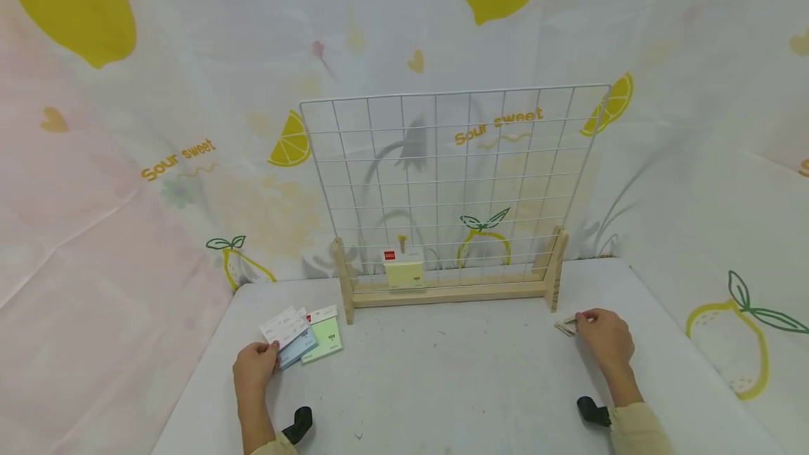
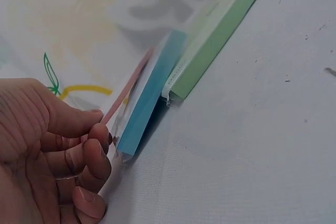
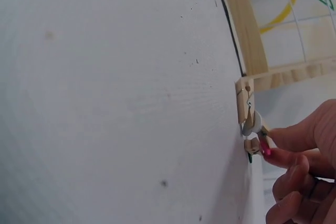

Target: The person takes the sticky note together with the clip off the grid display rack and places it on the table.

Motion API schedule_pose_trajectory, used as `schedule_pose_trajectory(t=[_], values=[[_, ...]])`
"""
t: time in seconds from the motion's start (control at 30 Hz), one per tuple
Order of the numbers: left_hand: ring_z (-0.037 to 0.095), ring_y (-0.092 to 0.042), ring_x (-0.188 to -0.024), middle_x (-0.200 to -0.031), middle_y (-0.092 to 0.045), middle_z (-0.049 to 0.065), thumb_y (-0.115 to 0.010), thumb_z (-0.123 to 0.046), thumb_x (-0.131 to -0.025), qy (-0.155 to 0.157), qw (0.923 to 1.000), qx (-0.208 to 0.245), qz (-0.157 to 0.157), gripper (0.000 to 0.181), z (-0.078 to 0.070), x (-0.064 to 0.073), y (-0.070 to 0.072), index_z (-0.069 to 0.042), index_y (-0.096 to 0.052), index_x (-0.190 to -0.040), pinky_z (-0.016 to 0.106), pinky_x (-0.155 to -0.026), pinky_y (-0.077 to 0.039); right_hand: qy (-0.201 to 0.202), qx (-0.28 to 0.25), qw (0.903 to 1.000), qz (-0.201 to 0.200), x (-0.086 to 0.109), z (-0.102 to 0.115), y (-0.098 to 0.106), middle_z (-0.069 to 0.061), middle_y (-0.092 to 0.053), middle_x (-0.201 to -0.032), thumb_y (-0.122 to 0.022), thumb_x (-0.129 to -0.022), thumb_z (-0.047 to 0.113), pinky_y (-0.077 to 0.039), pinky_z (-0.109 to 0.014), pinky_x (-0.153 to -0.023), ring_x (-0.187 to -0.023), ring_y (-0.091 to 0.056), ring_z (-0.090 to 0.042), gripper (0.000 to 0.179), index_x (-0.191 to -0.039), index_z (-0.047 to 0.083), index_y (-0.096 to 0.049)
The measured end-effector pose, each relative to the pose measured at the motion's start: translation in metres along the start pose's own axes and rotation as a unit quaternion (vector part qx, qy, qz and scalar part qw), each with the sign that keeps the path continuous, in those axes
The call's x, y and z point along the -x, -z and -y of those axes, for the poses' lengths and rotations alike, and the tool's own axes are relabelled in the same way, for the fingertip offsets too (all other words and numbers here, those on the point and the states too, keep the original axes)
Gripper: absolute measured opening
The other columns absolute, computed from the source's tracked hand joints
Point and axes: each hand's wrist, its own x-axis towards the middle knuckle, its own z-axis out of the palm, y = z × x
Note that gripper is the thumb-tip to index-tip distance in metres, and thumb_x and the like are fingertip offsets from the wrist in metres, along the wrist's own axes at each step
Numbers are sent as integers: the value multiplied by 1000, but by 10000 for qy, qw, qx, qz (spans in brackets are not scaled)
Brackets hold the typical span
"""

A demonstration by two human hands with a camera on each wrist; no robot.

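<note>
Between thumb and index finger, my left hand (image 1: pixel 255 369) pinches a thin pad with a pink edge (image 2: pixel 126 87); its white printed side (image 1: pixel 286 327) shows in the head view. It overlaps a blue note pad (image 1: pixel 297 347), which leans onto a green note pad (image 1: pixel 324 340) on the table. Over at the right, my right hand (image 1: pixel 608 340) pinches a small clothespin (image 3: pixel 263 141) with a pink part, thumb against index finger. Other small wooden clothespins (image 3: pixel 244 100) lie on the table right beside those fingertips.
A white wire grid (image 1: pixel 436 181) stands at the back in a wooden base (image 1: pixel 449 295). A yellow note pad (image 1: pixel 404 273) hangs low on it from a clothespin (image 1: pixel 402 243). Behind rises a lemon-print cloth (image 1: pixel 392 20). The white table (image 1: pixel 442 385) spreads between both hands.
</note>
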Motion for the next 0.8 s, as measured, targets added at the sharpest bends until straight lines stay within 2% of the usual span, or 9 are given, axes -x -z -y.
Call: schedule_pose_trajectory(t=[0.3, 0.5, 0.67, 0.8], values=[[33, -54, -75, -75, -60, 18, -60, -15, -95, 182, 9988, -437, -98, 28, -3, 4, 2, 14, -60, -96, 42, -69, -42, -14, -94, 9999, -129, 0, 1, 2, -10, -62, -74, -64, -90, 21, -37, -35, -48, -64, -56, -27, 27, -94, -5, -70], [36, -52, -82, -86, -60, 23, -59, -19, -96, 109, 9984, -518, -183, 32, -5, 3, 1, 13, -59, -101, 44, -70, -41, -9, -127, 9995, -274, 0, 1, 2, -10, -61, -75, -64, -91, 24, -37, -34, -48, -64, -56, -26, 30, -97, -4, -70], [41, -52, -89, -98, -60, 29, -56, -20, -98, 32, 9984, -522, -195, 34, -13, 3, -2, 13, -58, -106, 51, -77, -43, 6, -303, 9988, -382, 2, 7, 4, -12, -62, -79, -64, -91, 25, -37, -33, -49, -65, -55, -26, 32, -103, -5, -69], [41, -52, -93, -102, -60, 29, -55, -23, -99, -121, 9987, -477, -133, 36, -22, 2, -5, 11, -59, -109, 53, -80, -41, 148, -406, 9983, -396, 4, 15, 6, -10, -60, -77, -66, -91, 25, -37, -33, -49, -62, -53, -24, 32, -104, -5, -69]])
